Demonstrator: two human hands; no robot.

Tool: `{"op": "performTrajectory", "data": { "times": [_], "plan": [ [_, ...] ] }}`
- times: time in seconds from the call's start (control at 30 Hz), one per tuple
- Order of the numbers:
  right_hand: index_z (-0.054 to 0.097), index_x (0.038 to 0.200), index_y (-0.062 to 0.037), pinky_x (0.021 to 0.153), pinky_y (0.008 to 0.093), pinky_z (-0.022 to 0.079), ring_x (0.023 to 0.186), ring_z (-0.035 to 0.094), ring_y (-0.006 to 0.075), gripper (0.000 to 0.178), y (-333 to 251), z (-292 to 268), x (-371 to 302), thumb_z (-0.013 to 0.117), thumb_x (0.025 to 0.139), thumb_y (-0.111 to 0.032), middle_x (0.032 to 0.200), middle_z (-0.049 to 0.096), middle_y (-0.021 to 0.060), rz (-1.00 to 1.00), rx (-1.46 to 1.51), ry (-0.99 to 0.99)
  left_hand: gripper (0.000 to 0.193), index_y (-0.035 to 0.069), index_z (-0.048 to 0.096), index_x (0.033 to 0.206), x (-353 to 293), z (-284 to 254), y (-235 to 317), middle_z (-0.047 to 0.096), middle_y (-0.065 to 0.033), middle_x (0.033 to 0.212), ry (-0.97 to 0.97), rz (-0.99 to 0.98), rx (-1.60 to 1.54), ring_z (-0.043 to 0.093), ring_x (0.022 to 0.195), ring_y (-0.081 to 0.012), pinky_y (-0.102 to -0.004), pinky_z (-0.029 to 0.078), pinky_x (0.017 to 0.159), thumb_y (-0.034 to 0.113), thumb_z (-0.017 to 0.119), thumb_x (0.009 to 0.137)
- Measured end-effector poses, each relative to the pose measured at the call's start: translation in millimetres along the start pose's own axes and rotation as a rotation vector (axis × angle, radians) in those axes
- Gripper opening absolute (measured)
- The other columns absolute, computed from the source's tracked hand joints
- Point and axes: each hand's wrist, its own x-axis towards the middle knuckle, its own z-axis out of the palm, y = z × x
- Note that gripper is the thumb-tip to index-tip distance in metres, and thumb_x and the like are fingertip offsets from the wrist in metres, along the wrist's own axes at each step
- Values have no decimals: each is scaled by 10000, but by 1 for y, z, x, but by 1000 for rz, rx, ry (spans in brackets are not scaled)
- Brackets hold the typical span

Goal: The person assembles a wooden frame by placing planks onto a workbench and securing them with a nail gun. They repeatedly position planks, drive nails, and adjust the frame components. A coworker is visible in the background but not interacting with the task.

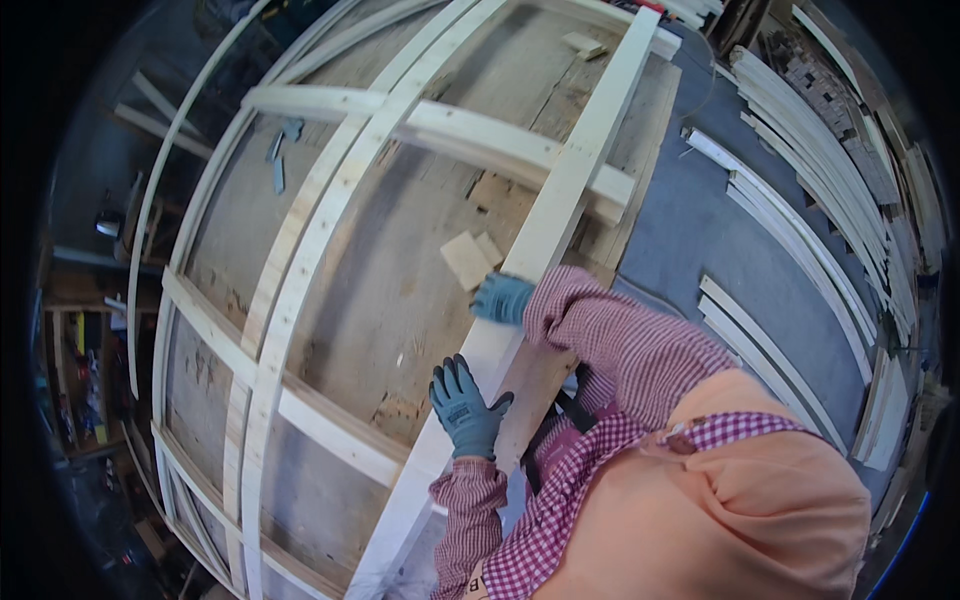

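Note:
A long pale wooden board [548, 225] runs from the far right down to the near left, along the near edge of a large timber frame [318, 210]. My left hand [468, 412], in a blue-grey glove with dark fingertips, lies flat on the board, its fingers stretched out and the thumb spread. Farther up the same board, my gloved right hand [503, 299] reaches across it, and its fingers curl over the left edge. The right thumb is hidden. Both wrists are covered by striped sleeves.
Loose wood offcuts [466, 260] lie on the worn bench top inside the frame, near my right hand. Small blue-grey pieces [278, 172] rest farther left. Stacks of long timber strips [820, 190] stretch along the grey floor at right. A cluttered shelf [80, 370] stands at far left.

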Motion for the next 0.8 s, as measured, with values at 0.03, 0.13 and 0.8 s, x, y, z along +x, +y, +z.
{"op": "performTrajectory", "data": {
  "times": [0.03,0.13,0.8],
  "plan": [
    [565,911,-154,774,341,418,802,559,186,123,-1,3,-1,544,792,-174,831,556,-1,-14,-21,65,1034,-19,297,1389,15,10,7,372,-210,1388,15,-29,20,330,1292,-382,-473,245,1074,437,789,601],
    [583,992,-166,835,372,399,873,540,191,220,0,5,-18,527,781,-179,910,556,8,73,6,292,1026,-16,342,1354,48,52,20,420,-226,1319,12,-73,14,379,1230,-392,-468,271,1054,437,806,559],
    [427,1323,-122,1009,422,341,1155,473,325,678,286,-50,-431,677,731,-339,1237,513,150,1150,530,-155,909,34,447,1233,83,30,43,531,-156,1123,-285,-426,184,535,1034,-319,-392,446,890,356,866,493]
  ]
}}
